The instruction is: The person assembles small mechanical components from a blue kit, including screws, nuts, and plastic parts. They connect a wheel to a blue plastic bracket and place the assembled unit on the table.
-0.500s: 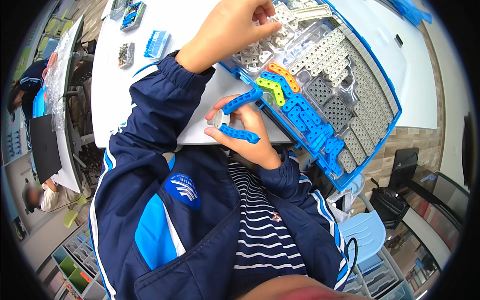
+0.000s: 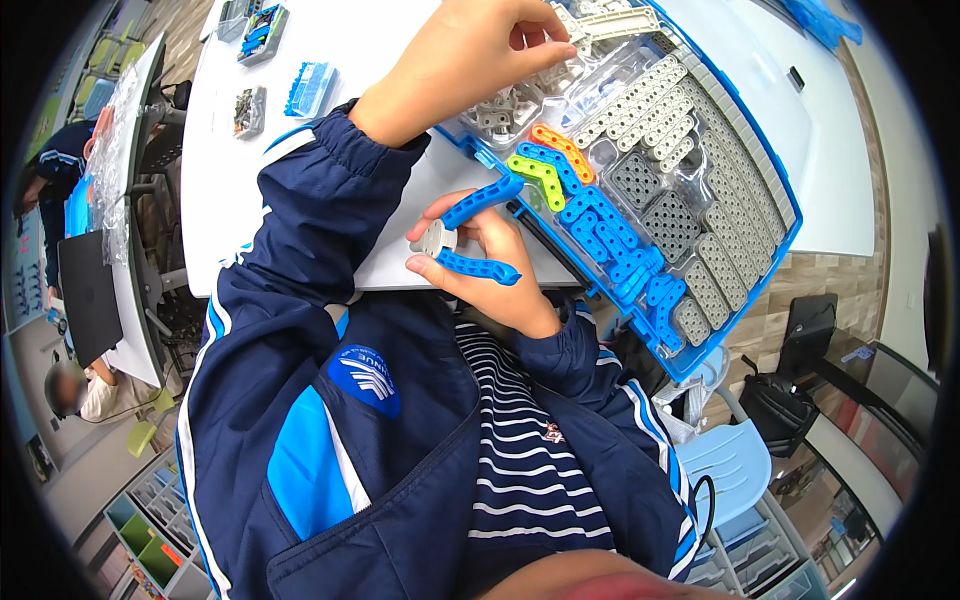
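Low in front of me, my right hand point(image 2: 505, 265) grips a building-kit assembly. It has a light grey connector point(image 2: 436, 239) with two curved blue beams point(image 2: 478, 267) splayed from it, one resting across my fingers. My left hand point(image 2: 490, 45) reaches over the far left part of the blue kit tray point(image 2: 681, 372), above small white-grey parts point(image 2: 500, 112). Its thumb and index fingertip come close together in a pinch. Whether a part is between them, I cannot make out. Nearest to the hands in the tray lie a green beam point(image 2: 540, 182), an orange beam point(image 2: 563, 152) and several blue beams point(image 2: 600, 222).
Grey perforated beams and plates point(image 2: 672, 226) fill the tray's right side. Small clear boxes of parts point(image 2: 312, 90) stand on the white table point(image 2: 400, 250) to the left. A light blue chair point(image 2: 725, 460) and a black backpack point(image 2: 780, 410) are at the right. Other people sit far left.
My left hand has shifted slightly right over the white-grey parts, its fingertips a little further out. The right hand keeps its hold on the assembly, almost still.
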A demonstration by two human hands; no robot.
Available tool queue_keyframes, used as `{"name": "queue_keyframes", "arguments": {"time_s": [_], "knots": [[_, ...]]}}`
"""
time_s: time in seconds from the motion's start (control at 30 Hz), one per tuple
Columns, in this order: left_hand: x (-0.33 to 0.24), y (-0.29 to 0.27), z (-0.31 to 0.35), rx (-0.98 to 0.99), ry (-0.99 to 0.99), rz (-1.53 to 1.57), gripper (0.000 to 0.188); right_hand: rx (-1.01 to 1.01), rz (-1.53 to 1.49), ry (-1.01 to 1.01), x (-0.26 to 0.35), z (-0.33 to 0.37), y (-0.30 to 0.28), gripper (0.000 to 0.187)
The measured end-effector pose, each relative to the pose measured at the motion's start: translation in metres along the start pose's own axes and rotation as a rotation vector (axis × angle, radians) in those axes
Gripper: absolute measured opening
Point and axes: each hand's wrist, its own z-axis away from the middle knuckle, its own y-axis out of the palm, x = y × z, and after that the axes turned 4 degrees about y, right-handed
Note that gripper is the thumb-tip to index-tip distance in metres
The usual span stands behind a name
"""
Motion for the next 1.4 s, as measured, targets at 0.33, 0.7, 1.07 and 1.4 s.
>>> {"name": "queue_keyframes", "arguments": {"time_s": [0.33, 0.7, 1.07, 1.4], "knots": [[0.022, 0.012, 0.003, -0.228, 0.430, -0.085, 0.031, 0.016, -0.033, -0.001, 0.000, -0.001, -0.001, 0.045], [0.033, 0.024, 0.054, 0.106, 0.362, -0.464, 0.067, 0.051, 0.052, 0.079, -0.006, 0.001, -0.003, 0.049], [0.007, -0.061, 0.061, -0.107, 0.334, -0.534, 0.067, 0.056, -0.014, 0.048, -0.002, 0.002, 0.000, 0.051], [0.245, -0.234, -0.073, -0.383, -0.276, -0.648, 0.018, 0.064, -0.001, 0.059, -0.002, 0.000, 0.002, 0.050]]}}
